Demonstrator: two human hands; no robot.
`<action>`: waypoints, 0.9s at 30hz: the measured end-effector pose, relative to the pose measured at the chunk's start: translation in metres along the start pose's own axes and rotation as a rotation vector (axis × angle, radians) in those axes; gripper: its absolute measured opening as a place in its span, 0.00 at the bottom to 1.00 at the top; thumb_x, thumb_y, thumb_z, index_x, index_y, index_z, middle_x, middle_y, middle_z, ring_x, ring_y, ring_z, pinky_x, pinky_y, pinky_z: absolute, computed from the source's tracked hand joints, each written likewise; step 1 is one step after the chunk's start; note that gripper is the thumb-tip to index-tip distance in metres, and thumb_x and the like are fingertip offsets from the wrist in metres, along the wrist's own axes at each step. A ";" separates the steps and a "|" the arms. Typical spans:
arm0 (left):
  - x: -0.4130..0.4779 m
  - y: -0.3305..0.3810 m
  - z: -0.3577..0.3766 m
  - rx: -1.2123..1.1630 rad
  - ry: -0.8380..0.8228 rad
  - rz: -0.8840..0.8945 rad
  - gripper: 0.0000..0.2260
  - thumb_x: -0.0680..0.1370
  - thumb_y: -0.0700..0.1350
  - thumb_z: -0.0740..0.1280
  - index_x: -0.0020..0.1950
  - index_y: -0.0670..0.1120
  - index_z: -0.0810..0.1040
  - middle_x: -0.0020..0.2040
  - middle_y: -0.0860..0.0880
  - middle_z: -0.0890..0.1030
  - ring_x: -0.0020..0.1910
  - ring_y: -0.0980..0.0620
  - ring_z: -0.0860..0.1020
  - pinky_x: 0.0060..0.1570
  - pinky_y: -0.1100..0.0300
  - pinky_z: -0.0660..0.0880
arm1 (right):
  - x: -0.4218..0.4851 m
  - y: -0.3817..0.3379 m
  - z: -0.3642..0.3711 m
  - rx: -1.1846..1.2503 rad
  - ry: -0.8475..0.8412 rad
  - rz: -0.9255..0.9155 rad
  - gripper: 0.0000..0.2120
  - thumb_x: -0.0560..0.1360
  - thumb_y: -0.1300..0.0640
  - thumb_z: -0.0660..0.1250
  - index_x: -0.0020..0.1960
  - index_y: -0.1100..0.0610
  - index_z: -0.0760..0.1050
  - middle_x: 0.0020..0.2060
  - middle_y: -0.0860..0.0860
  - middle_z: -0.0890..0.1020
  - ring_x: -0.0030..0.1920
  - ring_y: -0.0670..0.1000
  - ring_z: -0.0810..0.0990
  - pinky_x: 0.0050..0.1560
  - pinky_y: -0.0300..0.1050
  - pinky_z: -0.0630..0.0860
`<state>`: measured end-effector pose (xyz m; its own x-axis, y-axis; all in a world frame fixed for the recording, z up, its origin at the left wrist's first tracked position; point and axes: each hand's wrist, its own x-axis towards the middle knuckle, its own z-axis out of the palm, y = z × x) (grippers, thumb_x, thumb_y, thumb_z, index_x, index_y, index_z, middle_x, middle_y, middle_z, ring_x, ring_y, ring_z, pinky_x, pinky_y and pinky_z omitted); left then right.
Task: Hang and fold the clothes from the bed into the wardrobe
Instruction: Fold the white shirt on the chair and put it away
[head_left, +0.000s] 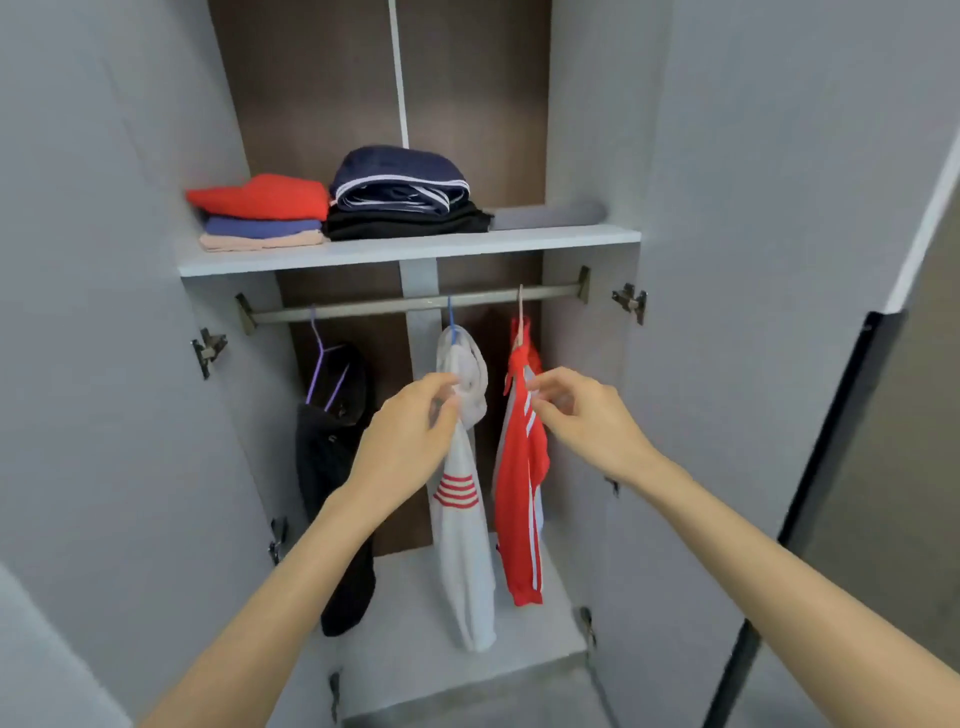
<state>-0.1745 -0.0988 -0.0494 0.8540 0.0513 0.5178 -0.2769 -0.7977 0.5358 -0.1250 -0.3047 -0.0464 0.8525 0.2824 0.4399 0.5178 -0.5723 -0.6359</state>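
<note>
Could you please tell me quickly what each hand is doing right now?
Left hand: pinches the white top near its collar.
Right hand: pinches the red jacket at its edge.

Rail (363, 310): black garment (332, 493) left, white top (462, 545) with red stripes middle, red jacket (519, 519) right, all on hangers. Shelf (405, 252) above: red-topped stack (260, 208), navy-topped stack (400, 192), possibly a grey roll (550, 215).

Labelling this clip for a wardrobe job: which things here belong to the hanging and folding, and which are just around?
Job: white hooded top with red stripes, gripped by left hand; red jacket with white stripes, at right hand; black garment on purple hanger; grey metal rail; folded clothes on white shelf.
Just around: metal door hinges; black-edged panel, right.
</note>
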 end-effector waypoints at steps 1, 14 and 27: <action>-0.017 0.003 0.005 -0.010 -0.041 -0.008 0.15 0.82 0.50 0.59 0.68 0.52 0.72 0.62 0.54 0.78 0.58 0.56 0.76 0.57 0.59 0.73 | -0.023 0.001 -0.002 -0.003 0.002 0.040 0.10 0.78 0.56 0.64 0.57 0.48 0.78 0.45 0.40 0.80 0.41 0.43 0.78 0.48 0.41 0.75; -0.177 0.106 0.123 -0.227 -0.492 0.071 0.13 0.80 0.44 0.62 0.65 0.48 0.75 0.57 0.53 0.80 0.56 0.54 0.78 0.55 0.62 0.71 | -0.298 0.059 -0.070 -0.078 0.168 0.550 0.09 0.79 0.56 0.64 0.57 0.50 0.77 0.42 0.39 0.77 0.39 0.42 0.78 0.38 0.30 0.69; -0.334 0.292 0.292 -0.303 -1.057 0.382 0.13 0.81 0.44 0.60 0.65 0.48 0.74 0.60 0.52 0.79 0.58 0.53 0.77 0.59 0.52 0.73 | -0.594 0.117 -0.159 -0.100 0.533 1.142 0.09 0.79 0.56 0.62 0.58 0.50 0.76 0.47 0.44 0.80 0.42 0.42 0.79 0.42 0.38 0.73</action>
<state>-0.4120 -0.5245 -0.2609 0.5949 -0.8017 -0.0577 -0.5673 -0.4697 0.6764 -0.5819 -0.6619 -0.2808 0.6622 -0.7410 -0.1115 -0.5199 -0.3471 -0.7805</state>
